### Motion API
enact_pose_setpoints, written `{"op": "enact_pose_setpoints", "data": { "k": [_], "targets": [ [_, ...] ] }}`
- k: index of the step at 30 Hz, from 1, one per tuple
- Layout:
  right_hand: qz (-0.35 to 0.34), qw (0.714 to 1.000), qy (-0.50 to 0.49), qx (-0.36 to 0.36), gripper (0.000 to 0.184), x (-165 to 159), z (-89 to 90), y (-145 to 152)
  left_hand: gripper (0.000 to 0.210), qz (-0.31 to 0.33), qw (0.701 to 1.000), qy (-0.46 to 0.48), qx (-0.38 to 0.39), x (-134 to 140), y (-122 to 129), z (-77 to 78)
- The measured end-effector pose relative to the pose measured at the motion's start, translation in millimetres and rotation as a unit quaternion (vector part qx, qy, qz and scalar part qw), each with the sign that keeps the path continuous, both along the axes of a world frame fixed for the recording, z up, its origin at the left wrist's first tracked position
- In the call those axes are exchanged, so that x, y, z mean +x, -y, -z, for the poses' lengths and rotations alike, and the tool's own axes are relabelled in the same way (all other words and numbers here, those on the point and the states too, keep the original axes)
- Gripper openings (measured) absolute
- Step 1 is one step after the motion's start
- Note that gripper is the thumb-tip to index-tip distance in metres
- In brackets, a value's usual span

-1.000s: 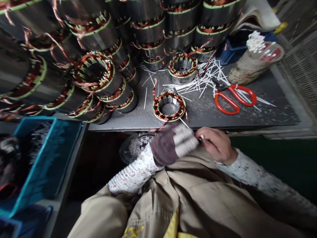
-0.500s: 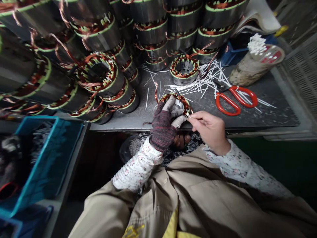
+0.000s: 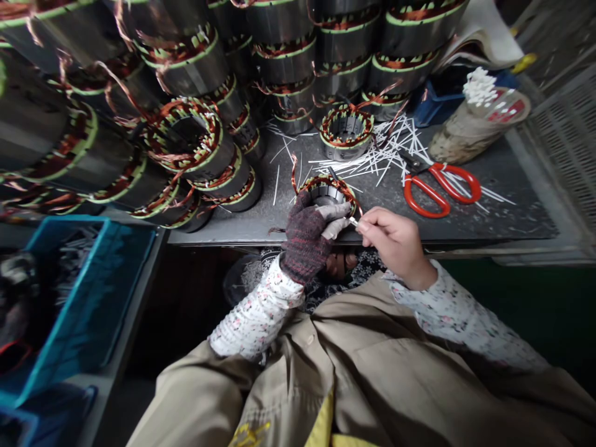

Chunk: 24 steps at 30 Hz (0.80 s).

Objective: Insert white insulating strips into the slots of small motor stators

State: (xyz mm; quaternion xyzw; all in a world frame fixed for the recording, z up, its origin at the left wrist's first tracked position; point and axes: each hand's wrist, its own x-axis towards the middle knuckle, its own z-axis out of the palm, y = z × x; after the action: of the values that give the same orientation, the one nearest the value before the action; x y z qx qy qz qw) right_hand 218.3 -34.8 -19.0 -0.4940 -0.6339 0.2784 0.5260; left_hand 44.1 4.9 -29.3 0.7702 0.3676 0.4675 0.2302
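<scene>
The left hand (image 3: 307, 233), in a dark maroon knitted glove with whitish wrapped fingers, lies over the near side of a short ring of copper wire and pale green edging (image 3: 342, 186); whether it grips the ring, I cannot tell. This ring rests near the front edge of the dark grey tabletop (image 3: 503, 220). The bare right hand (image 3: 391, 239) pinches a small white piece (image 3: 354, 221) beside the ring's right edge; it seems a short sleeve, but the fingers cover part of it.

Behind the ring stands a similar copper-wound ring with grey metal wall (image 3: 347, 151), and beside it a loose heap of thin white sticks (image 3: 372, 155). Scissors with red looped handles (image 3: 440, 177) lie partly over these sticks, their blades hard to make out. Tall stacks of grey metal cylinders (image 3: 279, 56) crowd the back and left, cut off above. The contents of the teal plastic bin (image 3: 107, 298) are too dim to name.
</scene>
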Motion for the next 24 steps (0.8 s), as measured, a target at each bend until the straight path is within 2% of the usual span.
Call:
{"op": "enact_pose_setpoints", "data": {
  "k": [5, 9, 12, 19, 24],
  "targets": [
    [-0.047, 0.991, -0.120, -0.029, 0.030, -5, 9.7, -2, 0.020, -0.011, 1.000, -0.001, 0.001, 1, 0, -1.9],
    [-0.017, 0.985, -0.152, -0.075, 0.034, -9, 16.6, -1, 0.018, -0.003, 1.000, -0.003, 0.003, 2, -1, -2.6],
    [0.007, 0.984, -0.161, -0.073, 0.033, -8, 15.3, 1, 0.017, -0.010, 1.000, -0.006, 0.009, 2, -1, -2.7],
    [0.006, 0.983, -0.171, -0.060, 0.029, -4, 8.3, 2, 0.016, -0.010, 1.000, -0.007, 0.006, 4, -1, -1.0],
    [0.014, 0.985, -0.114, -0.125, 0.029, -2, 11.2, -7, 0.018, 0.015, 1.000, -0.020, 0.013, 0, -5, 0.9]
  ]
}}
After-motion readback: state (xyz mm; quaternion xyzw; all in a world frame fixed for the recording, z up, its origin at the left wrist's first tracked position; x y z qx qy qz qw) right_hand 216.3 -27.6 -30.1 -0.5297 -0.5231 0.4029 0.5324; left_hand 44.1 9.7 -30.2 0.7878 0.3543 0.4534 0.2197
